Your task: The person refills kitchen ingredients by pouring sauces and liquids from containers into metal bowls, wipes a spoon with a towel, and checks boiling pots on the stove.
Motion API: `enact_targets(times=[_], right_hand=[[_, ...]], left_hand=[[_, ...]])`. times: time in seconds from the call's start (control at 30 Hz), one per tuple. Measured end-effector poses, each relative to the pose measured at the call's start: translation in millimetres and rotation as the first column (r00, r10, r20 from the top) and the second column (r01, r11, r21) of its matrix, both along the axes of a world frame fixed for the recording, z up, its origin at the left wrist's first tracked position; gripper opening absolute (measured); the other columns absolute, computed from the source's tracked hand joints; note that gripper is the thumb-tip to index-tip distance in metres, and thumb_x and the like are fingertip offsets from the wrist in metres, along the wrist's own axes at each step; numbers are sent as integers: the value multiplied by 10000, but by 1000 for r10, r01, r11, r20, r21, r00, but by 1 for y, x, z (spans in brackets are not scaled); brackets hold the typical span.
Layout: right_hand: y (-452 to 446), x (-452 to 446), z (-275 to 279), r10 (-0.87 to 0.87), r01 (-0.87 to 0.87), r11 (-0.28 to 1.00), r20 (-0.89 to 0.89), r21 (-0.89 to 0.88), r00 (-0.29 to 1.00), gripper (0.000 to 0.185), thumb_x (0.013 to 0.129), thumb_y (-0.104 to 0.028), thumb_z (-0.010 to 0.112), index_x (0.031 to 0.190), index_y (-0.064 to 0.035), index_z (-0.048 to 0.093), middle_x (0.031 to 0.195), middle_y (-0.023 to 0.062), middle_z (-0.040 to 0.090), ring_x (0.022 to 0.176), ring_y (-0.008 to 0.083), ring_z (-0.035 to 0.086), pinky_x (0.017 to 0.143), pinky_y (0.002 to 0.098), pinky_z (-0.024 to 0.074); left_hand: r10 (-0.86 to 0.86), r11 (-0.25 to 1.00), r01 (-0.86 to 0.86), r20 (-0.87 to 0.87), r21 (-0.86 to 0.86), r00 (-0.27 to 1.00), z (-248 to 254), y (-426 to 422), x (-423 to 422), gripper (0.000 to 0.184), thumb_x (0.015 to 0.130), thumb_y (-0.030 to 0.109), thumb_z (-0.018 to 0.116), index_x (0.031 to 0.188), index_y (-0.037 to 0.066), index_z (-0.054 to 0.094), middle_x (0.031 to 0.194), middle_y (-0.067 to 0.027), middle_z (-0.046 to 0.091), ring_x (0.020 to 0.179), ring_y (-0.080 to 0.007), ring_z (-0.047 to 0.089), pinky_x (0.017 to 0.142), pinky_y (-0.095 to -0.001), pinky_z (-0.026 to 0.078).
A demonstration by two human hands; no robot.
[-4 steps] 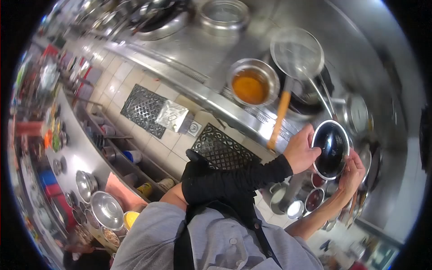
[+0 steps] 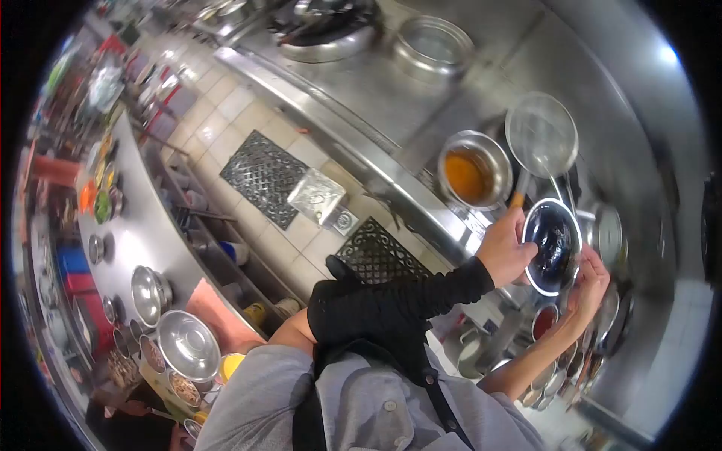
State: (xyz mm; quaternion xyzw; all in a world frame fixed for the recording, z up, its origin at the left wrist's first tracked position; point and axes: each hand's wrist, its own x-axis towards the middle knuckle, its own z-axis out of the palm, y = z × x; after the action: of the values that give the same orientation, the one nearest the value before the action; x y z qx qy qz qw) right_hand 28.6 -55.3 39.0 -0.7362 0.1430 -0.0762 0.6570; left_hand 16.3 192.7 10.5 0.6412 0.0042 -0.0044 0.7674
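Between my two hands is a round bowl-like container (image 2: 551, 248) with a pale rim and glossy dark liquid inside. My left hand (image 2: 505, 249), with a black sleeve on the forearm, grips its left side, thumb over the rim. On the opposite side, my right hand (image 2: 590, 286) holds the lower right of the rim with bent fingers. Just beyond the container lies a large mesh strainer (image 2: 541, 134); its wooden handle is partly hidden by my left hand. A metal pot (image 2: 502, 169) of orange-brown liquid stands to the left of the strainer.
A steel cooking counter (image 2: 361, 83) carries a ring-shaped metal pot (image 2: 434, 46) and a dark wok (image 2: 327, 26). Sauce containers (image 2: 544, 319) sit below my hands. Black mats (image 2: 263, 177) cover part of the tiled floor. Steel bowls (image 2: 188, 344) stand on the left-hand counter, near another person's hand (image 2: 135, 407).
My view has turned, so the counter, pot and strainer appear farther right and lower. Both hands keep hold of the container, and the reflections on its dark liquid look different.
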Motion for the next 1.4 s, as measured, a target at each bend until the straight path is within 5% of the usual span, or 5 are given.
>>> enact_targets(times=[0.1,0.5,0.67,0.97,1.4], right_hand=[[100,38,5,73,-73,997,8,-2,997,300,785,43,668,1082,71,699,772,-28,640,550,-5,396,493,169,229],[483,183,-34,545,-545,839,-29,10,838,282,782,2,691,1056,70,707,715,-36,603,493,10,356,467,193,221],[618,230,-53,619,-618,775,43,132,784,253,950,-176,631,977,55,732,581,-69,490,486,20,302,471,237,183],[831,330,-54,456,-427,852,-29,302,889,441,990,-341,599,1012,85,710,633,-29,510,476,38,317,467,240,206],[856,369,-171,-302,285,952,-192,-108,934,410,971,-353,586,1042,37,687,716,32,611,469,58,383,424,221,269]], left_hand=[[54,981,-69,-86,-181,995,-4,81,10,201,814,3,609,902,10,429,826,-103,499,647,-195,605,448,-366,602],[356,780,-423,-228,-462,906,-31,421,58,183,840,-66,531,869,33,380,783,-84,434,550,-213,588,467,-455,628],[352,776,-440,-269,-452,897,-42,561,106,154,797,-90,528,789,37,441,688,-61,493,512,-181,550,520,-477,632],[271,844,-368,-281,-390,921,-28,795,223,137,792,-79,516,800,31,435,732,-104,538,555,-258,642,497,-482,632],[150,897,-206,-170,-391,974,4,1056,468,162,784,-78,522,821,45,423,685,-94,503,501,-183,534,599,-527,642]])
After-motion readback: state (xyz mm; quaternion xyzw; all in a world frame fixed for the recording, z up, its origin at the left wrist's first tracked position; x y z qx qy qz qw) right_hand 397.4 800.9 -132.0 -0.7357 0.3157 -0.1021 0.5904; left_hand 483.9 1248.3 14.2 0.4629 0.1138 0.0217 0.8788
